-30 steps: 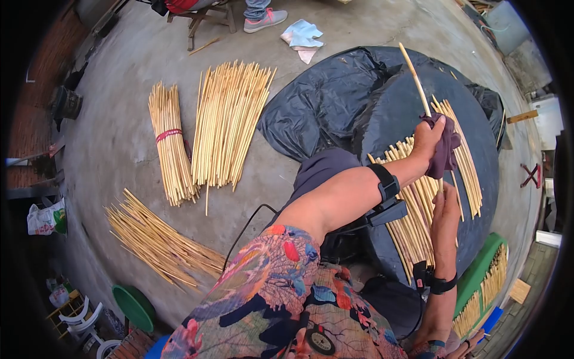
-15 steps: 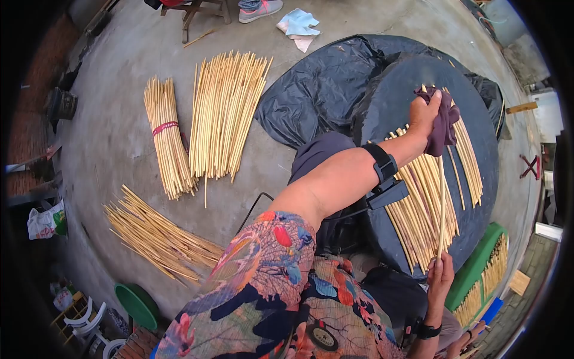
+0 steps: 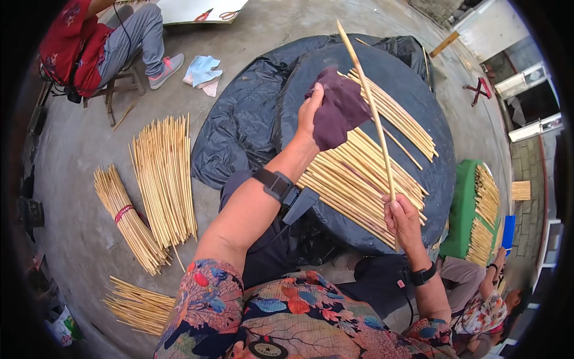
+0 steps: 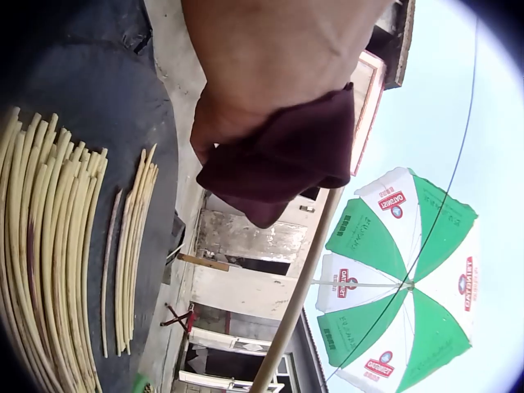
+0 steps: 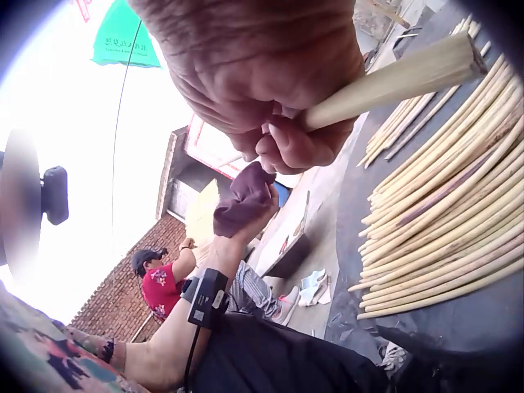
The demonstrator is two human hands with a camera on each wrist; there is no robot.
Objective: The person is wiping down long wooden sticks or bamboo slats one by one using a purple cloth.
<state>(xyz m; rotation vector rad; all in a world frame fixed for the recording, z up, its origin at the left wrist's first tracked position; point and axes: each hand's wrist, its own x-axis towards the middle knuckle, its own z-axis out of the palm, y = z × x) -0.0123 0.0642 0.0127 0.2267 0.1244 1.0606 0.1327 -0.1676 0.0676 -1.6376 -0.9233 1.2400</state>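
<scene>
My right hand [image 3: 406, 222] pinches a long pale stick [image 3: 375, 113] near its lower end; the stick rises at a slant above the round dark table [image 3: 359, 51]. In the right wrist view the fingers of that hand [image 5: 286, 131] curl round the stick [image 5: 393, 86], its cut end sticking out. My left hand [image 3: 308, 116] grips a dark purple cloth [image 3: 341, 110], which hangs beside the stick, apart from it. The left wrist view shows the cloth [image 4: 282, 160] bunched under the left hand [image 4: 270, 74]. Below both hands, rows of sticks [image 3: 353, 179] lie on the table.
A banded bundle [image 3: 128, 218] and a loose pile of sticks [image 3: 164, 179] are on the ground at the left, with thinner sticks [image 3: 140, 305] nearer. A seated person in red [image 3: 78, 48] is at upper left. A green stand [image 3: 463, 209] holding sticks is at the right.
The cloth has come off the stick and moved left with my left hand. The stick's top now points up and left. The head view has turned, bringing the seated person into sight.
</scene>
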